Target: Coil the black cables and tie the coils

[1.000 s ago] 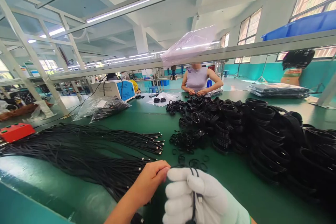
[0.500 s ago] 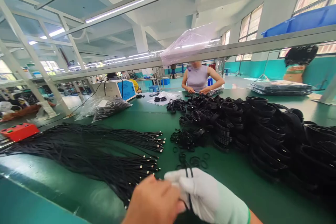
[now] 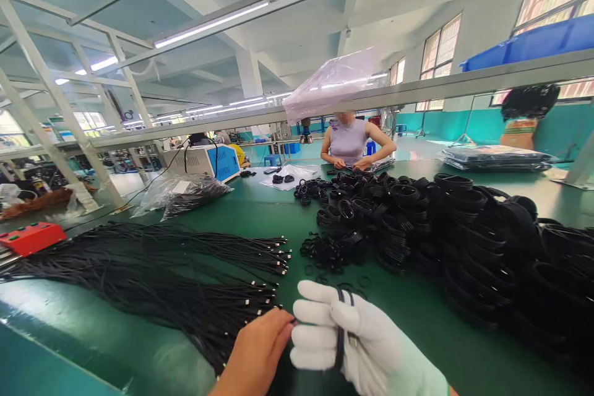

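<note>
My right hand (image 3: 343,328), in a white glove, is closed with the thumb pressed over a black cable (image 3: 340,349). The cable loops across the glove's fingers and palm, and a small metal connector (image 3: 352,340) shows at the palm. Just left of the glove, my bare left hand (image 3: 262,343) pinches a thin dark piece, seemingly part of the black cable; most of that grip is hidden. Beyond the left hand lie long straight black cables (image 3: 185,291) with light metal ends. Small black rings (image 3: 325,250) are heaped ahead of the glove.
Coiled black cables (image 3: 417,223) are piled high on the right of the green table (image 3: 260,213). A red control box (image 3: 32,238) sits at the left edge; a plastic bag (image 3: 185,192) and a blue-white machine (image 3: 208,161) stand behind. Across the table another person (image 3: 350,142) handles something small.
My left hand has drawn left, away from the glove, and is no longer across its fingertips. The glove's fingers are now straighter, with the cable and connector showing in the palm.
</note>
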Tool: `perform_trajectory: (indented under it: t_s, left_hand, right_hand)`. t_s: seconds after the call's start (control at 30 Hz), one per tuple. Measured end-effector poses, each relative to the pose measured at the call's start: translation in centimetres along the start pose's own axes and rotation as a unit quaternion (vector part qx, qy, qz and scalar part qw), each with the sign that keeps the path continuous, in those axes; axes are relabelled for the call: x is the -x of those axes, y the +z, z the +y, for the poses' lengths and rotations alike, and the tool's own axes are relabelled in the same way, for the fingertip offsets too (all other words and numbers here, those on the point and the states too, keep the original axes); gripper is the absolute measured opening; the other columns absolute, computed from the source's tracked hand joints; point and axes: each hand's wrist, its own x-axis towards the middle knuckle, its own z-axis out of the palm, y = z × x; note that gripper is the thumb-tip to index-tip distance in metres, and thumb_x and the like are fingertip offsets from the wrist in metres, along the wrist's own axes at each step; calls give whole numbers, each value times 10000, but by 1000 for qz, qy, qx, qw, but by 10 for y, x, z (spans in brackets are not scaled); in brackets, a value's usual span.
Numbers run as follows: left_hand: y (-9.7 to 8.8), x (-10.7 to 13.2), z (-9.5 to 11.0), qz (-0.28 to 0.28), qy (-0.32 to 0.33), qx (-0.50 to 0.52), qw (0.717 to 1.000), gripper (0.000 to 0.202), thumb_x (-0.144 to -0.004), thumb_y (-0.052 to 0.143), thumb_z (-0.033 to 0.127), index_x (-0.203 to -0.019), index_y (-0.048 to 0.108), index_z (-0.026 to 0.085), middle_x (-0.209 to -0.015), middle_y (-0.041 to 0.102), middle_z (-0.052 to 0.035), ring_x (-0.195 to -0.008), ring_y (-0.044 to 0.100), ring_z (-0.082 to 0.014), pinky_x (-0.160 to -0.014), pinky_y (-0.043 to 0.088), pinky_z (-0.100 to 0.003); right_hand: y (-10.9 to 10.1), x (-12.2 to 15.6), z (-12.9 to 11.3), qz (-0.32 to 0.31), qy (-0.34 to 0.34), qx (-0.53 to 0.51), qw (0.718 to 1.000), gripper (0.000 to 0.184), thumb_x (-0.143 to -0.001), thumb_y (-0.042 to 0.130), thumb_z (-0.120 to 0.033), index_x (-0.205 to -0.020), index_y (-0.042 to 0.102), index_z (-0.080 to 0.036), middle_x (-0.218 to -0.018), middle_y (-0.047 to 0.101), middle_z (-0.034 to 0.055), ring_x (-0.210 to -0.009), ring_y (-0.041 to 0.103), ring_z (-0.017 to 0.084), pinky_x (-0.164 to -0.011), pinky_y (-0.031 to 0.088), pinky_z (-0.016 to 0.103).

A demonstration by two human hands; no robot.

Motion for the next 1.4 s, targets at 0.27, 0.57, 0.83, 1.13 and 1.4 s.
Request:
perform_trajectory:
  t_s: [0.27,0.57,0.83,1.13,1.4]
  left_hand:
    - [-25,5,47,45,175,-167,969,176,-829,586,285,-673,567,208,-627,609,27,-561,544,-143,-563,374,-262]
    - [-39,-38,24,-123,-72,258,956,157,-708,695,301,-670,656,154,-652,622,32,-613,537,-114,-545,394,-189]
    - [6,7,4,11,41,-108,993,293,-907,336,189,-801,609,205,-752,662,-8,-664,593,-155,-627,408,-250]
    - [-32,-7,42,-25,142,-89,986,204,-773,666,350,-661,595,196,-642,623,30,-605,562,-127,-605,370,-240]
    - [-30,-19,13,-141,-129,284,939,193,-775,548,305,-677,596,145,-608,551,38,-587,476,-108,-539,362,-195]
  right_hand:
    - [-23,9,10,111,23,187,976,341,-739,711,-339,-976,639,-105,-934,672,121,-818,621,182,-790,436,346]
    - [-28,7,17,-39,170,79,981,449,-605,809,-317,-945,636,-80,-680,566,18,-662,554,118,-755,406,299]
    - [-18,1,-4,148,-49,54,986,442,-643,792,-292,-1021,623,-137,-948,668,81,-855,631,192,-884,427,411]
    - [-34,11,18,90,125,204,967,422,-659,764,-373,-922,660,-59,-779,659,95,-698,605,169,-732,450,338]
    - [-25,3,26,-2,188,3,982,351,-593,805,-182,-868,607,-89,-606,454,-49,-508,419,25,-538,336,164]
